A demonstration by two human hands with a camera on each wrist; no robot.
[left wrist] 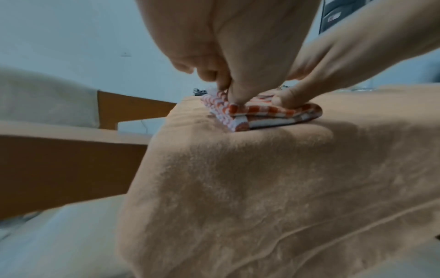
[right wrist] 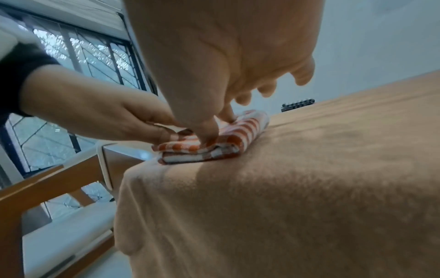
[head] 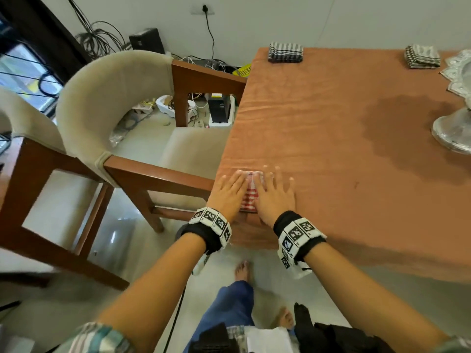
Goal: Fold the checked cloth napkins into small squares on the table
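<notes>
A red-and-white checked napkin [head: 250, 192] lies folded into a small thick square at the near left corner of the table [head: 331, 118], which is covered by an orange cloth. My left hand [head: 230, 191] lies flat on its left part, fingers straight. My right hand [head: 274, 192] presses flat on its right part, fingers spread. In the left wrist view the napkin [left wrist: 262, 112] shows several stacked layers under the fingertips. The right wrist view shows the same napkin [right wrist: 214, 144] pressed by both hands. Two folded napkins lie at the far edge: a dark checked one [head: 285, 52] and a brown checked one [head: 421, 57].
A cream upholstered chair [head: 109, 103] with a wooden frame stands just left of the table corner. A silver dish [head: 456, 126] sits at the right edge of the table, beside a dark damp patch [head: 402, 128]. Cables and boxes litter the floor behind.
</notes>
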